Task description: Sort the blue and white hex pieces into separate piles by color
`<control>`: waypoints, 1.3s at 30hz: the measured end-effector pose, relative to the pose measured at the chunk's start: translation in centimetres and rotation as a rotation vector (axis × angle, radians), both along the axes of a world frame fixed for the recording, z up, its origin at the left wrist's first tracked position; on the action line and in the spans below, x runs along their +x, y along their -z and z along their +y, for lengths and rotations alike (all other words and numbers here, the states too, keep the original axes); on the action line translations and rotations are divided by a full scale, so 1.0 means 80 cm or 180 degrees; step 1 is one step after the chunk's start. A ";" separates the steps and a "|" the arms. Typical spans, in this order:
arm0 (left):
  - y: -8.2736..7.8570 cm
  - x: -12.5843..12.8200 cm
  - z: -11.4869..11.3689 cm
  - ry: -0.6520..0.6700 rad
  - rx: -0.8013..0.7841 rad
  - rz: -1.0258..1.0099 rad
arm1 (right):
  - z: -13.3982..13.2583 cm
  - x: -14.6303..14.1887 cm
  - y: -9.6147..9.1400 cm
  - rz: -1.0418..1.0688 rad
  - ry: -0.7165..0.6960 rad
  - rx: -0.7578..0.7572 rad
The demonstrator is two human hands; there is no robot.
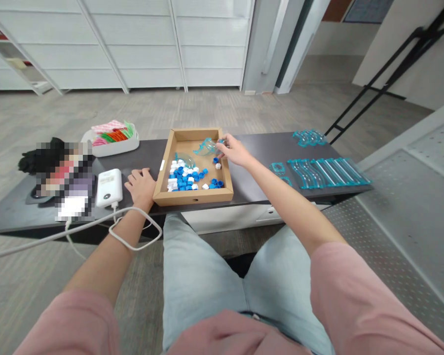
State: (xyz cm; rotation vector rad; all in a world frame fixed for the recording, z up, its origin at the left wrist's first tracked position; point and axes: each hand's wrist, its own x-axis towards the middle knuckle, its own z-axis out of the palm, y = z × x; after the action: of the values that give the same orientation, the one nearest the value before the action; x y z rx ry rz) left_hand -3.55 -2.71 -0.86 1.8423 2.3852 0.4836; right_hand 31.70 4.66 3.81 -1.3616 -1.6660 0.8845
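My right hand [232,150] reaches over the right wall of a shallow cardboard box [193,198]. Its thumb and fingers are pinched at the end of a clear, blue-edged curved plastic piece [207,147] in the box. Another curved clear piece [185,159] lies farther left inside, beside a spread of small blue and white plastic caps [187,178]. A blue cap and a white cap [218,166] sit just below my right fingers. My left hand [139,186] rests flat on the dark table with its fingers spread, close against the box's left side, holding nothing.
Clear blue plastic pieces lie in a row [327,172] on the right, with a smaller group [310,138] behind and square pieces [277,168] nearer the box. Leftward are a white power bank [109,188] with cables and a white basket [116,148] of colourful strips.
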 end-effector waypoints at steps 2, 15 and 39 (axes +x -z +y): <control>-0.003 0.000 0.000 0.0004 -0.0037 0.0004 | -0.012 0.018 -0.002 -0.0022 0.0050 0.0050; -0.007 0.002 0.000 -0.0131 -0.0150 0.0076 | -0.075 0.138 -0.004 0.0397 0.0518 -0.0458; 0.001 -0.002 0.006 -0.0219 -0.0160 0.0170 | -0.061 0.189 0.026 0.0378 0.0780 -0.0405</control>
State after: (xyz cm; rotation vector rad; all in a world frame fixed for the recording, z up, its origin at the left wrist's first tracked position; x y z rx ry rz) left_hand -3.68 -2.21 -0.92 1.7797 2.4781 0.3811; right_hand 46.79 -0.21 1.76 -1.5305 -1.3387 0.9197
